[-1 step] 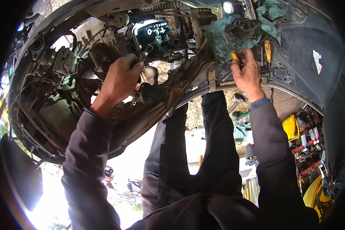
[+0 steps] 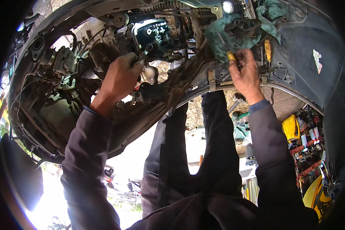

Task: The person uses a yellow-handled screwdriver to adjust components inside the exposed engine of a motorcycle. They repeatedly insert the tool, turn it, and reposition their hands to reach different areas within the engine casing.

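I am looking at the stripped engine bay of a scooter (image 2: 57, 96). My left hand (image 2: 120, 78) is closed around a metal wrench (image 2: 145, 51) whose head sits against dark engine parts (image 2: 157, 34). My right hand (image 2: 245, 73) grips a small yellow-handled tool (image 2: 231, 56), pressed up against the frame just below a green rag (image 2: 234, 36) stuffed into the bodywork. Both sleeves are dark grey.
A curved metal frame tube (image 2: 218, 88) runs between my hands. Dark plastic bodywork (image 2: 314, 76) fills the right side. A tray of assorted tools (image 2: 308, 149) and a yellow container (image 2: 290, 127) lie at the right. My dark trouser legs (image 2: 214, 153) hang in the middle.
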The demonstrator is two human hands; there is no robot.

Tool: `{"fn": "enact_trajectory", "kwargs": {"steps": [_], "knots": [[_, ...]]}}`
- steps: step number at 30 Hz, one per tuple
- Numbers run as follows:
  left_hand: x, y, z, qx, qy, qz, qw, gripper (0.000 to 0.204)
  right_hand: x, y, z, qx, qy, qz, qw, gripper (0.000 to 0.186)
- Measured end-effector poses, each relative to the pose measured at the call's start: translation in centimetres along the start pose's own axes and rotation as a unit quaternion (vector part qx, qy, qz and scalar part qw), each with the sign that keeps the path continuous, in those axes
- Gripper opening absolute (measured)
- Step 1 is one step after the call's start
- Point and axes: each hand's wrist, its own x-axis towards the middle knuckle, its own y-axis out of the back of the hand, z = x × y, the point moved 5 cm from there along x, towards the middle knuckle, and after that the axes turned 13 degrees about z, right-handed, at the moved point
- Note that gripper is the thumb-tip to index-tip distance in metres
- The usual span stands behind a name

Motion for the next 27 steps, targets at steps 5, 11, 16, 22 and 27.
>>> {"fn": "enact_trajectory", "kwargs": {"steps": [5, 11, 16, 22, 27], "knots": [[1.1, 0.7, 1.1, 0.112, -0.067, -0.014, 0.991, 0.022, -2.2, -2.3, -5.6, -0.023, -0.052, -0.146, 0.988, 0.027], [3.3, 1.8, 2.5, 0.189, -0.053, -0.108, 0.974, 0.022, -2.9, -6.6, -9.7, -0.114, 0.148, -0.135, 0.973, 0.026], [3.3, 1.8, 2.8, 0.203, -0.062, -0.123, 0.969, 0.025, -3.6, -7.7, -10.9, -0.15, 0.312, -0.078, 0.935, 0.016], [2.8, 1.7, 2.5, 0.173, -0.059, -0.112, 0.977, 0.028, -4.2, -8.0, -11.0, -0.18, 0.354, -0.05, 0.917, 0.016], [2.5, 1.1, 3.2, 0.225, -0.181, -0.15, 0.945, 0.025, -4.8, -8.5, -10.6, -0.197, 0.316, -0.077, 0.925, 0.03]]}}
